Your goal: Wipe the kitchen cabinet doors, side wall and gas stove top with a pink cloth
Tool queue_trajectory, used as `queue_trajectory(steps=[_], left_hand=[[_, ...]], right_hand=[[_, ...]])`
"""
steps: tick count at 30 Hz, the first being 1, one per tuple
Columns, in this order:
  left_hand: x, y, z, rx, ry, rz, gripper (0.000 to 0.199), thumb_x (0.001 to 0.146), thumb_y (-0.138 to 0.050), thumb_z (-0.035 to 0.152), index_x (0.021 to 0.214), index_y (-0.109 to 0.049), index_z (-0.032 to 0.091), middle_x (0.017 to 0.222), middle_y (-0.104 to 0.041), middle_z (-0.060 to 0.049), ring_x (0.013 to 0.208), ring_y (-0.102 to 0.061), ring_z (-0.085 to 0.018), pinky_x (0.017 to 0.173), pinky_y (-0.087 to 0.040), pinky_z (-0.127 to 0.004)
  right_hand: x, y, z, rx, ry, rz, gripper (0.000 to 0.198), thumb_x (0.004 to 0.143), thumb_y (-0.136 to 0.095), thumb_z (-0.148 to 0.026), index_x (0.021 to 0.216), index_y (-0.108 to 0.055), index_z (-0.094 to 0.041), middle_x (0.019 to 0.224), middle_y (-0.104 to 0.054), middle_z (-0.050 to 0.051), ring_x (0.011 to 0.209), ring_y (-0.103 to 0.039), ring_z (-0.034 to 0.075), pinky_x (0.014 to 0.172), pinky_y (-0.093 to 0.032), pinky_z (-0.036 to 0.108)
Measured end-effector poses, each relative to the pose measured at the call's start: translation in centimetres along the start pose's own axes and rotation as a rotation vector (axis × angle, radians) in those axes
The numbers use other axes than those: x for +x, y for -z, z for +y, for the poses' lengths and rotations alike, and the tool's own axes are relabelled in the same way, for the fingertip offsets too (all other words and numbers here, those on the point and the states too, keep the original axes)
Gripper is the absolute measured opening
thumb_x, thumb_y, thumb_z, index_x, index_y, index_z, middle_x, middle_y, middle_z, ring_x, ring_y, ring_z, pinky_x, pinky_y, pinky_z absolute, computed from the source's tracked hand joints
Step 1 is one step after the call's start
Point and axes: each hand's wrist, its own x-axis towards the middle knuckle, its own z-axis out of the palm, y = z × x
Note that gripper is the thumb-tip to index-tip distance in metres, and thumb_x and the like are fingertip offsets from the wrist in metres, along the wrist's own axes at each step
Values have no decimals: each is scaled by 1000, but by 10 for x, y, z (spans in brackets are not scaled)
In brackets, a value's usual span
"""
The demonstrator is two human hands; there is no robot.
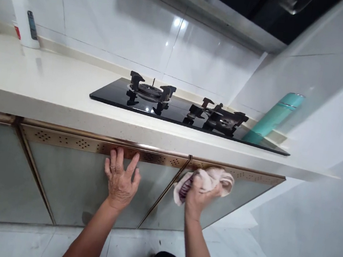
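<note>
My left hand [121,182] rests with spread fingers on a cabinet door [68,174] below the counter, its fingertips on the perforated bronze strip [85,145] along the door's top. In my right hand [198,198] is a bunched cloth [211,181], pale with a dark purple patch. The cloth lies against the upper part of the right-hand cabinet door [164,211], covering some of its perforated strip. The fingers of my right hand are partly hidden by the cloth.
Above the doors runs a cream countertop [65,78] with a black glass gas hob [174,108]. A turquoise cylinder [274,118] stands at the hob's right end, and a white spray bottle [23,10] at the far left. A range hood [228,19] overhangs the hob.
</note>
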Motion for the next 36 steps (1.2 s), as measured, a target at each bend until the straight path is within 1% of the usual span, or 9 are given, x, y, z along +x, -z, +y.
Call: queue_trajectory(steps=[3, 6, 9, 12, 17, 23, 27, 32, 36], left_hand=[[0, 1, 1, -6, 12, -25, 63, 89, -67, 19, 150, -52, 28, 172, -11, -13, 159, -13, -37, 125, -22, -62], [-4, 3, 1, -6, 13, -40, 63, 89, -67, 20, 150, -52, 28, 172, -13, -14, 159, -14, -38, 125, -23, -62], [-11, 6, 1, 6, 8, -58, 62, 89, -66, 19, 149, -53, 27, 170, -20, -17, 158, -16, -38, 124, -22, -62], [-18, 10, 1, -1, -3, -71, 60, 88, -66, 18, 147, -55, 27, 167, -29, -18, 157, -21, -37, 124, -22, -61], [-24, 18, 2, -9, 10, -116, 57, 89, -65, 18, 144, -57, 27, 165, -33, -20, 155, -28, -37, 122, -24, -61], [-24, 25, 5, -52, 45, -121, 41, 90, -61, 14, 128, -70, 27, 158, -44, -17, 150, -36, -35, 118, -29, -57], [-22, 28, 1, -137, 99, -17, 28, 90, -58, 12, 109, -75, 24, 136, -61, -14, 133, -52, -30, 110, -39, -47], [-24, 26, -4, -326, 158, -50, 26, 93, -51, 14, 107, -72, 20, 107, -71, -9, 104, -63, -21, 93, -47, -36], [-27, 22, -2, -664, 325, -345, 24, 94, -49, 23, 103, -71, 19, 92, -73, -5, 88, -67, -17, 83, -50, -31]], right_hand=[[-40, -17, -21, -75, 133, -4, 67, 83, -62, -50, 138, -39, -19, 145, -30, 20, 139, -31, 40, 116, -29, 66], [-74, -18, -26, -35, 255, -189, 53, 81, -63, -35, 131, -49, -26, 138, -33, 13, 131, -39, 36, 107, -42, 64], [-95, 0, -13, 48, 293, -448, 46, 78, -64, -26, 124, -59, -30, 133, -39, 8, 123, -47, 32, 102, -48, 57], [-107, 29, 4, 122, 161, -657, 42, 80, -63, -26, 123, -62, -28, 131, -50, 10, 124, -52, 32, 107, -46, 55], [-77, 63, -12, 140, -197, -491, 55, 86, -63, -46, 135, -51, -25, 144, -52, 13, 135, -48, 33, 116, -36, 56], [3, 27, -65, 67, 247, -174, 54, 86, -65, -48, 131, -55, -21, 132, -48, 15, 132, -45, 34, 114, -35, 57], [-41, -9, -53, 16, 300, -285, 52, 78, -68, -38, 127, -57, -23, 126, -40, 14, 118, -49, 33, 101, -47, 55], [-117, 2, -27, 212, 65, -825, 37, 77, -64, -30, 113, -71, -26, 114, -58, 9, 104, -61, 26, 95, -53, 43], [-108, 25, -29, 448, -486, -1004, 36, 84, -61, -49, 105, -75, -24, 109, -74, 4, 111, -65, 26, 103, -50, 39]])
